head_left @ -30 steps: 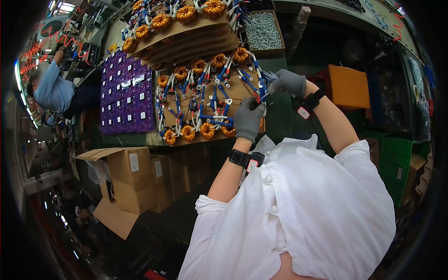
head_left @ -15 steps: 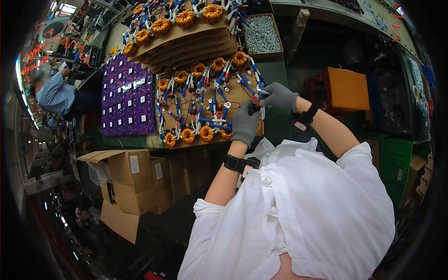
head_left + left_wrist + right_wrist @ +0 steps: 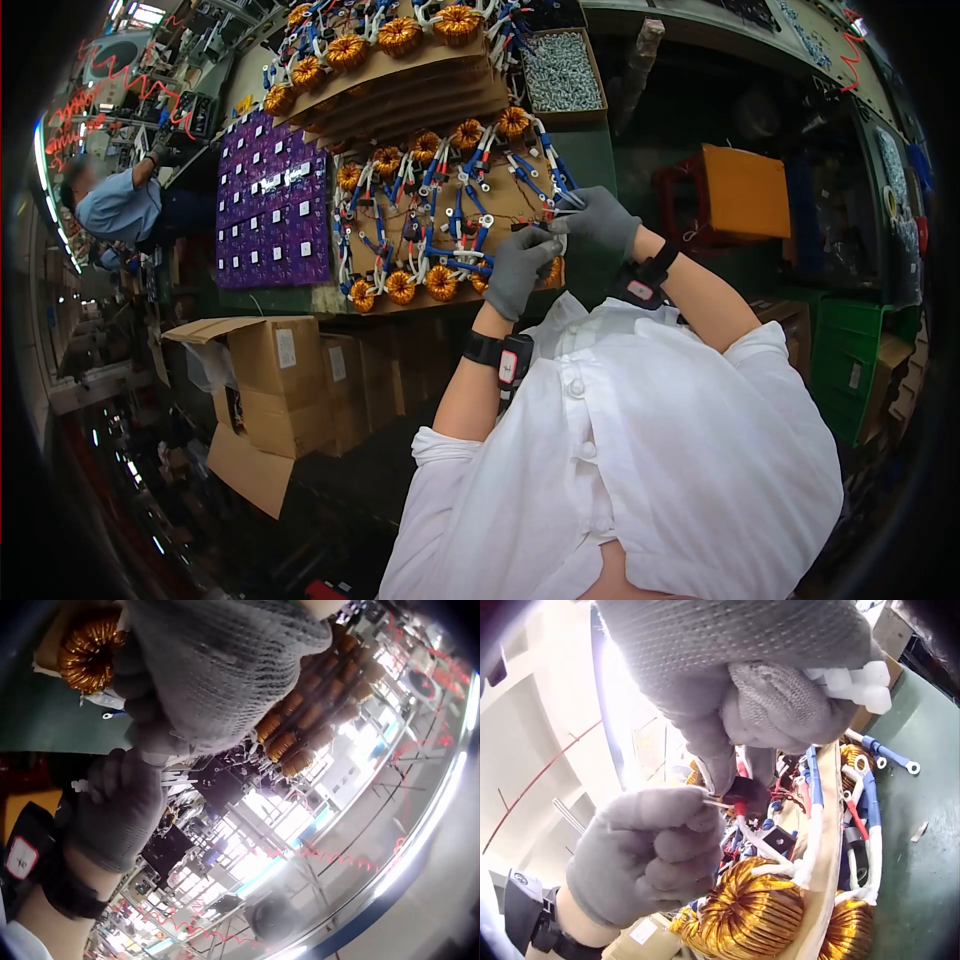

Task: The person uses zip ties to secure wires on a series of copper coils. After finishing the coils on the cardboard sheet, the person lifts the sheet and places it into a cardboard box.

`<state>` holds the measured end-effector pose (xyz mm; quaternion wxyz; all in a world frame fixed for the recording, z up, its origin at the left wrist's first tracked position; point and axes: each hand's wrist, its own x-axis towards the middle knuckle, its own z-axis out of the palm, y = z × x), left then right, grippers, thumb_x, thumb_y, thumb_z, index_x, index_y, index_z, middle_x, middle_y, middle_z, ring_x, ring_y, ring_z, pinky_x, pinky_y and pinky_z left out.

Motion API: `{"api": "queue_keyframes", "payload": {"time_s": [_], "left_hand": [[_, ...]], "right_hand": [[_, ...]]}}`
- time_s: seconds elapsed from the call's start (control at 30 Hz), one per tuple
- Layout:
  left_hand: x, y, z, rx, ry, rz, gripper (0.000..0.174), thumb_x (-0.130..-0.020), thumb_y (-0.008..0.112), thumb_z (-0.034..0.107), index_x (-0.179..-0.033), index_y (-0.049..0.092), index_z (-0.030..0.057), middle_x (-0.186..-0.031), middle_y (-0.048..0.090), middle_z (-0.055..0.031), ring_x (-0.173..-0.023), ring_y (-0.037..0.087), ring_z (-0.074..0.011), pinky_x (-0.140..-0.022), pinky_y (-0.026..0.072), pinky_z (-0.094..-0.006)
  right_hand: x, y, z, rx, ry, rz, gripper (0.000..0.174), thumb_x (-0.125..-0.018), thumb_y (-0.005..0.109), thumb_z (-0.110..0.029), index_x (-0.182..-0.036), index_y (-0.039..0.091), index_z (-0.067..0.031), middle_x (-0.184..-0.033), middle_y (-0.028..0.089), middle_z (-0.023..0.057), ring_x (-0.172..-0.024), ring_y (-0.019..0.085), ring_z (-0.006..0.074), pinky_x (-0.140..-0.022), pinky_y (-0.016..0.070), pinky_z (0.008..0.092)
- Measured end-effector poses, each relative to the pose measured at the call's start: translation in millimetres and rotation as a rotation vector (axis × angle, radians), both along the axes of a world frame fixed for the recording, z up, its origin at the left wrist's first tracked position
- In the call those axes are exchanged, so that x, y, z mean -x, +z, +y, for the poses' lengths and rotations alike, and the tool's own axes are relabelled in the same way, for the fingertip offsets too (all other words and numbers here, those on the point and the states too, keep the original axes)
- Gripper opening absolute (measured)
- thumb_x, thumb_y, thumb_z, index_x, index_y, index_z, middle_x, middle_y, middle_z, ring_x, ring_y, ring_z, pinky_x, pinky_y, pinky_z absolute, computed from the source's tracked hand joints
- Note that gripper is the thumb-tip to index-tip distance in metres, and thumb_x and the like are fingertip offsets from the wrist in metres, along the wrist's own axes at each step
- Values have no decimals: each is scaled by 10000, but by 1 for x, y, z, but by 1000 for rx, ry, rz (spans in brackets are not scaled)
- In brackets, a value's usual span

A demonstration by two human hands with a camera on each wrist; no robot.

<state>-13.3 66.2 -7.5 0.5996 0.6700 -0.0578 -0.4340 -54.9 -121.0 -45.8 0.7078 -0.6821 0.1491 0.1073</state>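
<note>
Both hands wear grey knit gloves and meet at the right end of a cardboard sheet (image 3: pixel 515 200) covered with copper-wound coils and wires. My right hand (image 3: pixel 600 222) grips several white cable ties (image 3: pixel 866 686), their square heads sticking out past the palm in the right wrist view. My left hand (image 3: pixel 518 272) pinches a thin pale strip, apparently a cable tie end (image 3: pixel 718 802), beside a black piece on a red-sleeved wire (image 3: pixel 740 808). The right fingertips are close around that black piece. Just below lies a copper coil (image 3: pixel 750 911). The left wrist view shows both gloves close together.
A stack of cardboard layers with more coils (image 3: pixel 400 35) stands behind. A box of metal fasteners (image 3: pixel 565 70) is at the back right, purple panels (image 3: pixel 270 200) at the left. Beside the table are an orange-topped stool (image 3: pixel 745 190) and cardboard boxes (image 3: pixel 280 390). Another person (image 3: pixel 120 205) works far left.
My right hand has come left and nearer my body to meet the left hand. The left hand has shifted slightly left and toward me, and now pinches the thin strip.
</note>
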Motion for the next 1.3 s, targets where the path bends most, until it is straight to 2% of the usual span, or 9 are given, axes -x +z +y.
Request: {"api": "queue_keyframes", "payload": {"time_s": [0.1,0.33,0.43,0.63,0.97,1.07,1.2,1.27,1.3], "left_hand": [[0,6,0,67,9,76,182,-871,568,183,-940,609,19,-780,593,-22,-726,589,-118,-609,475,-235],[-10,5,-6,130,139,228,256,-881,541,169,-1066,572,-5,-941,616,-65,-861,617,-142,-615,520,-254],[-1,-4,-6,111,80,-12,227,-874,560,131,-1058,596,2,-939,636,-59,-809,624,-132,-592,525,-242],[-1,-2,-15,4,181,85,91,-832,626,93,-907,666,60,-773,648,-14,-678,621,-110,-544,512,-235],[-2,-7,-18,4,241,99,95,-807,621,88,-880,647,32,-759,639,-34,-640,614,-115,-517,510,-236],[-3,-7,-18,4,244,102,102,-807,623,93,-884,645,30,-764,639,-37,-637,613,-119,-517,510,-236],[-5,-12,-24,-54,255,29,150,-815,621,114,-920,634,7,-772,641,-50,-649,618,-132,-529,505,-257],[-1,-14,-29,-97,251,-16,186,-820,625,133,-954,628,4,-785,646,-68,-663,626,-152,-557,512,-279],[3,-7,-34,-244,179,-297,228,-827,625,163,-997,617,10,-805,649,-88,-697,632,-182,-613,513,-304]], "right_hand": [[0,-1,1,-128,-29,15,243,-730,752,-125,-924,674,-1,-794,644,24,-753,560,85,-682,460,269],[5,27,-14,-259,13,196,284,-815,679,-307,-888,670,-33,-606,506,-33,-508,454,55,-455,328,227],[5,22,-11,-167,-45,232,296,-831,667,-345,-837,656,-49,-573,483,-37,-451,413,55,-410,290,233],[9,19,0,-69,-224,171,251,-797,719,-316,-822,644,-78,-557,477,-45,-421,387,49,-391,269,229],[10,21,-10,-215,-182,276,318,-769,746,-319,-933,621,-77,-545,414,-76,-414,351,30,-389,247,213],[7,20,-9,-183,-190,212,300,-751,741,-370,-838,655,-95,-511,443,-46,-381,348,52,-363,238,236],[2,22,-9,-141,-111,204,259,-769,728,-318,-832,667,-74,-560,512,-25,-439,430,57,-400,318,234],[-1,7,-4,66,-81,-53,192,-793,703,-226,-827,675,-39,-651,593,0,-557,520,65,-507,421,230],[-1,10,-4,66,-81,-50,192,-793,703,-226,-827,675,-39,-651,593,0,-557,520,65,-507,421,230]]}}
